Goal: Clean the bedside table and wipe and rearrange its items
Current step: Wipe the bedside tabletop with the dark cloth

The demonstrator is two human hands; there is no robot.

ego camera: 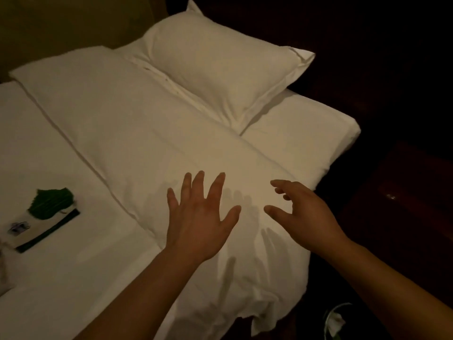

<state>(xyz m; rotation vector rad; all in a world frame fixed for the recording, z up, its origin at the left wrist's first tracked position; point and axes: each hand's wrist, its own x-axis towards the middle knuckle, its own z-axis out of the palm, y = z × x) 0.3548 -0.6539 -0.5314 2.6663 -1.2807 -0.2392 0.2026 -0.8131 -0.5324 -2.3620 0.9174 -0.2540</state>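
Hovering both palms over the white duvet at frame centre | left hand splayed, right hand half-curled, neither holding anything | bedside table dim at right edge | we judge its items unseen; duvet soft, light, best pinched by its hem.
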